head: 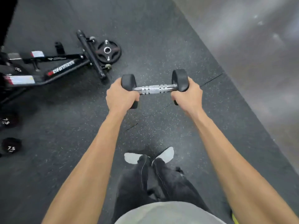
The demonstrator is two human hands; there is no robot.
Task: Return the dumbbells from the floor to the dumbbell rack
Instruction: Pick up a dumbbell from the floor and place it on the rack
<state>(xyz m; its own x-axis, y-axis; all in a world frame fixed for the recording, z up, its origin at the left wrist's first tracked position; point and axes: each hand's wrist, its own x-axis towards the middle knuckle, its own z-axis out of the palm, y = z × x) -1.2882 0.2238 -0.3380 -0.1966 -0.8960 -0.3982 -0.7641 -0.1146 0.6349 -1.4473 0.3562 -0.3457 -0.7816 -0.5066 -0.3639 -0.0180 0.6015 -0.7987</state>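
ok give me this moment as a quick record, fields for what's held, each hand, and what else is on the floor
held item: dumbbell, black heads, knurled chrome handle, roughly level, off the floor
left hand: wrapped over the left head
right hand: wrapped over the right head
handle: bare between the hands
floor: dark speckled rubber mat
left edge: two dumbbell heads marked 7.5
upper left: black bench frame, with a weight plate lying flat beside it
rack: not in view
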